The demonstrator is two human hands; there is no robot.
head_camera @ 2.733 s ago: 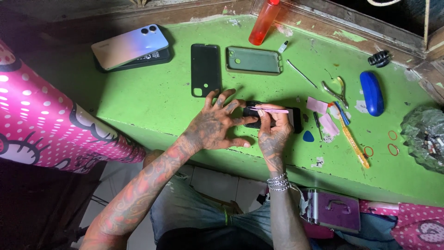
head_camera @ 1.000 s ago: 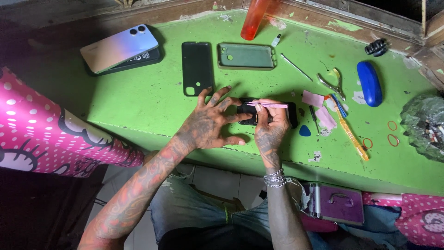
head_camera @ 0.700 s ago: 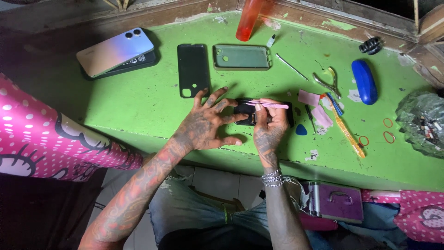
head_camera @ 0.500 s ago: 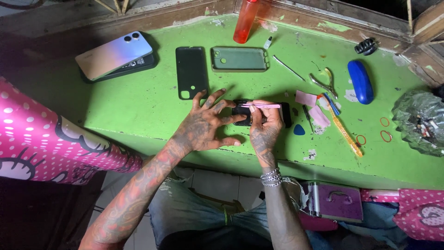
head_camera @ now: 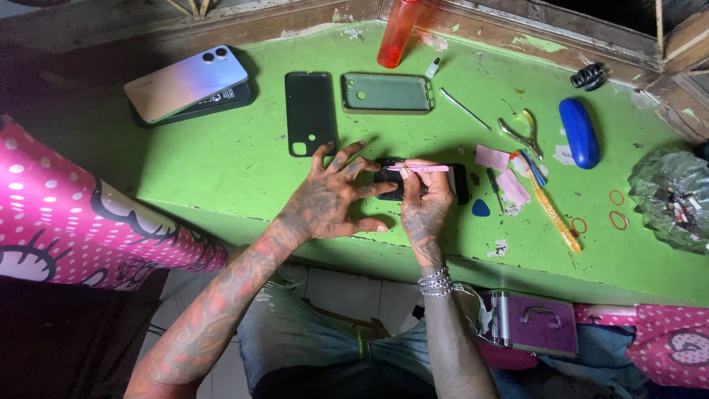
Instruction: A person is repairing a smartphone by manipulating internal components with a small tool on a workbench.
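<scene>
Little has shifted over the last moments: the left hand (head_camera: 329, 199) stays spread, fingertips pressing the dark phone (head_camera: 421, 182) flat on the green tabletop (head_camera: 221, 170), while the right hand (head_camera: 427, 203) still pinches a pink tool (head_camera: 419, 168) across it, below the clear case (head_camera: 386, 93), so the work holds steady.

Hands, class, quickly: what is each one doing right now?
Left hand: open, fingers spread, fingertips steadying the dark phone on the green table.
Right hand: closed around a pink tool laid across the phone.

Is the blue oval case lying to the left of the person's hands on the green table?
No, the blue oval case lies right of both hands.
</scene>
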